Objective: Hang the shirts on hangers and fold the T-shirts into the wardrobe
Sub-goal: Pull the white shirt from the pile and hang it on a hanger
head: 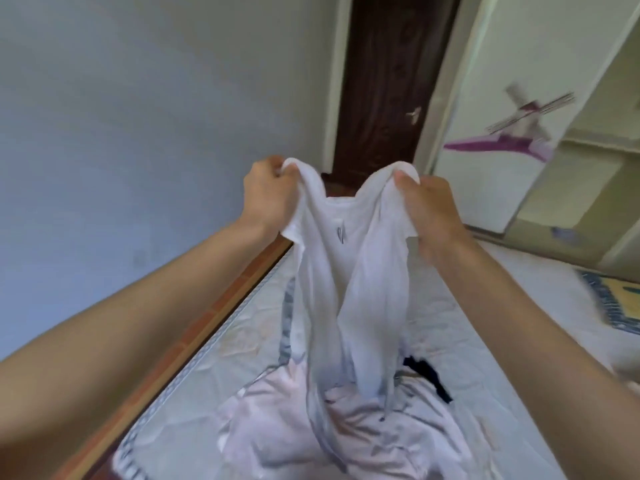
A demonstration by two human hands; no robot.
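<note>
Nearest the camera, a heap of pale pink and grey clothes (311, 431) lies crumpled on the mattress (214, 348), with a small black garment (427, 374) just beside it to the right. Going from the left: the left hand (268, 194) has its fingers curled round one shoulder of a white T-shirt (346, 271) and grips it, raised above the bed. The T-shirt hangs between the hands, its neckline sagging and its hem trailing down to touch the heap. The right hand (427, 211) pinches the other shoulder, thumb on top of the cloth. Behind, a dark door (391, 81) stands closed, and to the right the wardrobe (588, 188) is open, a purple hanger (498, 145) in front of its white panel; motion blur makes it unclear what it hangs from. By my reading the task is at an early stage: this T-shirt is only being held up, not yet folded, several garments wait on the bed, and no folded clothes can be made out on the wardrobe shelves.
</note>
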